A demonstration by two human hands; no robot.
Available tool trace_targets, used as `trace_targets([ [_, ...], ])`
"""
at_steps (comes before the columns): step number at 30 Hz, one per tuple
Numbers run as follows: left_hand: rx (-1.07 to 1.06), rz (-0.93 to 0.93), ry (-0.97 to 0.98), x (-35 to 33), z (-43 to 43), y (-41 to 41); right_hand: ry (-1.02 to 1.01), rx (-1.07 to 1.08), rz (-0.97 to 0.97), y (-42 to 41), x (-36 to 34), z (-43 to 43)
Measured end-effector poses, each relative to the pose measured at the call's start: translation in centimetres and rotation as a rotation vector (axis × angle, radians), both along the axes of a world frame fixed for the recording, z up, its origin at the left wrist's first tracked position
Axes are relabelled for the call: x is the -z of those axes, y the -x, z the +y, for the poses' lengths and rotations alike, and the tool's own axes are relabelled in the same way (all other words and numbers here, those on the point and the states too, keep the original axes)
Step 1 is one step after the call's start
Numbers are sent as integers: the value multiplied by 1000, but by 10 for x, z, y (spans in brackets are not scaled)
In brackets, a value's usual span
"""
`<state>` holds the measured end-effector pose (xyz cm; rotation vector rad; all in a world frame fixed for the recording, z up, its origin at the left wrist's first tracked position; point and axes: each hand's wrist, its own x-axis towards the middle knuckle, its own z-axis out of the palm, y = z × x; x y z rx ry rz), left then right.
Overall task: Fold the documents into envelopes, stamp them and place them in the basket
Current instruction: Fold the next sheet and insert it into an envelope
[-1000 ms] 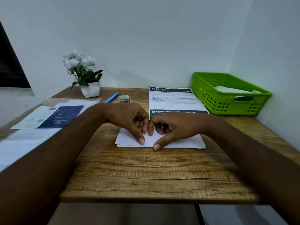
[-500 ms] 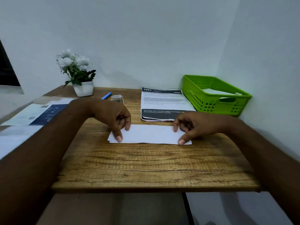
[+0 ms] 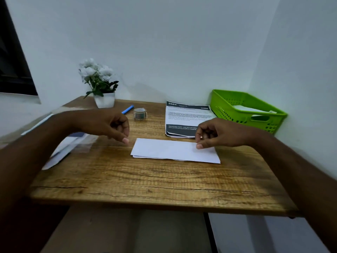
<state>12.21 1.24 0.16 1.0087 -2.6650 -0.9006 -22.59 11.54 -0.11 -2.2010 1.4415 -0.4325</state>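
Observation:
A folded white document [image 3: 169, 150] lies flat in the middle of the wooden table [image 3: 145, 181]. My left hand [image 3: 107, 126] hovers just off its left end, fingers loosely curled, holding nothing. My right hand [image 3: 218, 133] is over the right end, and its thumb tip touches the paper while the other fingers stay curled. Behind the fold lies a stack of printed documents [image 3: 186, 114] with dark bands. The green basket [image 3: 229, 110] stands at the back right with white paper inside. A small round stamp [image 3: 139, 114] sits behind my left hand.
A blue pen [image 3: 127, 109] lies beside the stamp. A white pot of white flowers [image 3: 102, 84] stands at the back left by the wall. Blurred papers and envelopes [image 3: 67, 145] lie at the left edge under my left forearm. The wall is close on the right.
My hands slid apart along the fold from its middle to its ends. My left hand has since lifted off the paper and moved left. The right thumb stays on the right end.

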Motion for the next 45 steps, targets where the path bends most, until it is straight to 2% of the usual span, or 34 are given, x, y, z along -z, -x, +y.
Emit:
trace_targets([
  [10,-159,15,227,0,25,-89,114,-218,71,-113,2,-52],
  [16,-267,27,257,0,38,-140,268,-354,118,-193,7,-69],
  [23,-448,-129,366,11,48,-166,472,-467,123,-262,15,-68],
  [27,-453,-344,575,21,44,-165,661,-551,231,-287,22,-68],
  [30,-459,-378,711,25,42,-164,817,-591,251,-295,27,-70],
  [33,-426,-283,815,30,39,-164,1063,-639,283,-295,32,-71],
  [36,-440,-202,789,31,37,-166,1178,-690,298,-297,34,-69],
  [40,-436,-53,676,33,37,-169,1196,-655,319,-303,34,-67],
  [45,-483,139,548,36,43,-177,1125,-536,185,-304,37,-64],
])
